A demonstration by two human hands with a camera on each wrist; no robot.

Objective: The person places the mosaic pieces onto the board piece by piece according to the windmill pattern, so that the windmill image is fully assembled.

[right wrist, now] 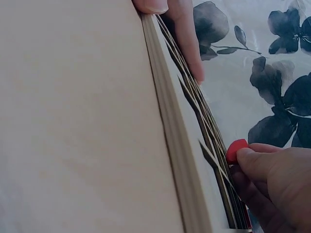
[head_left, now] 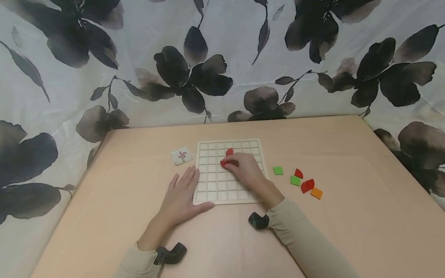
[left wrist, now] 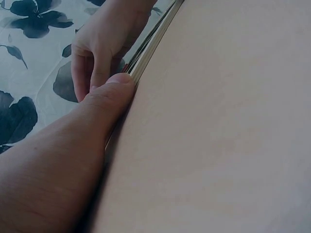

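Observation:
A white board with a raised square grid (head_left: 207, 186) lies on the table. Over its upper middle my right hand (head_left: 245, 170) pinches a red quarter-circle tile (right wrist: 236, 150) between thumb and fingers, seen tilted in the right wrist view. Another red quarter-circle tile (head_left: 229, 151) sits on the grid just beyond that hand. My left hand (head_left: 180, 197) lies spread at the board's left edge, its thumb at the near left corner and its fingers straight along the side. The left wrist view shows that thumb (left wrist: 116, 80) against the board's rim.
A small card with a pink pattern on a grid (head_left: 181, 155) lies left of the board. To the right are a green square tile (head_left: 278, 170), another green tile (head_left: 295, 180), several red quarter-circle tiles (head_left: 298, 173) and an orange square tile (head_left: 316, 193). Floral fabric (head_left: 208, 77) hangs behind the table.

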